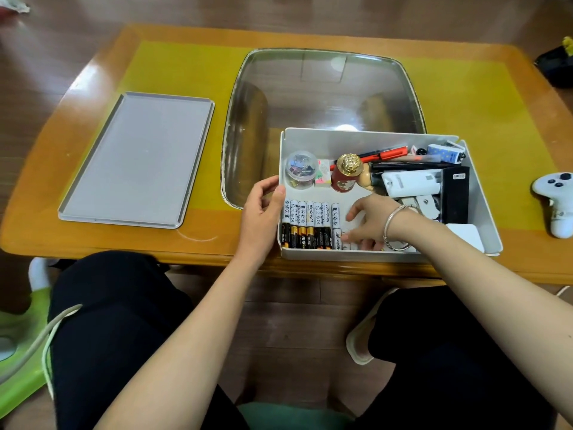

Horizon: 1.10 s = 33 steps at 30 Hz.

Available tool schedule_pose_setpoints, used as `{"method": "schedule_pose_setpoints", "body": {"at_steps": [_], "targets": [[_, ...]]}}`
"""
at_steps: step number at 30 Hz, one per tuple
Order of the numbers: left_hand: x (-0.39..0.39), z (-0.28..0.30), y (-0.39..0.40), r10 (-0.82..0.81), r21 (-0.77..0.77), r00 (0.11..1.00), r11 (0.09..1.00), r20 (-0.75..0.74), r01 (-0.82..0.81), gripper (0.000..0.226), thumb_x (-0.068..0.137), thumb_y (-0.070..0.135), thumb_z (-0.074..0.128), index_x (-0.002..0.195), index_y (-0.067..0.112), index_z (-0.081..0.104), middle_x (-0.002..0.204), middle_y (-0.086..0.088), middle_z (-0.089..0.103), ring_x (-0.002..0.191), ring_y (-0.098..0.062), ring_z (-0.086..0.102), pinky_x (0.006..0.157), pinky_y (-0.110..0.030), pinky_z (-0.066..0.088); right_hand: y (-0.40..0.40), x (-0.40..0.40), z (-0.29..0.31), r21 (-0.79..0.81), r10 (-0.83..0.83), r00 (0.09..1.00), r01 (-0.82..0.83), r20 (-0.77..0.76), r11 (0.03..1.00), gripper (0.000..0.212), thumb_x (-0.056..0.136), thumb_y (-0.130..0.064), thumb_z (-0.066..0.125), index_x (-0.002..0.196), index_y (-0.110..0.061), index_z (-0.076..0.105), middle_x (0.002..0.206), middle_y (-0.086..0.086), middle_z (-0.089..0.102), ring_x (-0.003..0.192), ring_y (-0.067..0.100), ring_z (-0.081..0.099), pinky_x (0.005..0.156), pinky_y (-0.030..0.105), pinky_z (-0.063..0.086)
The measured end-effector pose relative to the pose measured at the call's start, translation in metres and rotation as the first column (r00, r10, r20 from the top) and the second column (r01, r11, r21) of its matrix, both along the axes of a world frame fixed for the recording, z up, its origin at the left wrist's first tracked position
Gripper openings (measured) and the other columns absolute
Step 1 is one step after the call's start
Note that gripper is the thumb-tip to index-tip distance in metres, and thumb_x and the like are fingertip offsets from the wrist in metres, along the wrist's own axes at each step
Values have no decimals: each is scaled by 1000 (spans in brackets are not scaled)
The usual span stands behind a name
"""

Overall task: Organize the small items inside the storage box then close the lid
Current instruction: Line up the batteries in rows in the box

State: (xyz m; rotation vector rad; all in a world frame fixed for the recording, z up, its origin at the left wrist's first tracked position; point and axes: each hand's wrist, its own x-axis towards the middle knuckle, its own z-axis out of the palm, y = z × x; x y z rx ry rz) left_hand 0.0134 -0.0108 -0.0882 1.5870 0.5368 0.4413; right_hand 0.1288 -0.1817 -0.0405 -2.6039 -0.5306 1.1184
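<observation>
The right hand reaches into the white rectangular plastic storage box, fingers apparently pressing white batteries; the left hand grips its left wall; the grey flat lid lies well left on the counter

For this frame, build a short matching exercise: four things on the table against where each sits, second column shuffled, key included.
Things:
1. flat grey lid
2. white game controller
3. white and black batteries
4. clear round jar of clips

Places:
A. box's far left corner
B. table's left side, outside the white storage box
C. lined up in box's near left part
D. table's right edge

Pairs: 1-B, 2-D, 3-C, 4-A
</observation>
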Motion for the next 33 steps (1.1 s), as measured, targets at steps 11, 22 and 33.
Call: {"method": "schedule_pose_setpoints", "body": {"at_steps": [11, 22, 33], "targets": [[0, 0, 1, -4, 4, 1000, 1000, -7, 4, 26, 96, 30, 53, 120, 20, 55, 109, 11, 63, 98, 2, 59, 74, -10, 47, -9, -3, 13, 126, 27, 996, -16, -85, 992, 32, 79, 1, 65, 109, -8, 56, 83, 3, 72, 66, 18, 67, 68, 33, 59], [0, -2, 1, -10, -6, 1000, 1000, 5, 10, 30, 97, 31, 52, 123, 16, 55, 114, 6, 63, 102, -2, 59, 76, -12, 49, -44, 3, 22, -450, 276, 931, -145, 240, 881, 23, 81, -23, 63, 101, -11, 64, 104, 6, 65, 90, 24, 58, 81, 27, 49], [0, 0, 0, -7, -10, 1000, 1000, 7, 7, 26, 97, 29, 52, 121, 18, 55, 109, 11, 63, 98, 2, 60, 74, -11, 48, -16, -6, 9, -439, 374, 890, -235, 262, 867, 22, 87, -30, 54, 81, -10, 55, 85, 10, 58, 80, 29, 55, 73, 31, 50]]}}
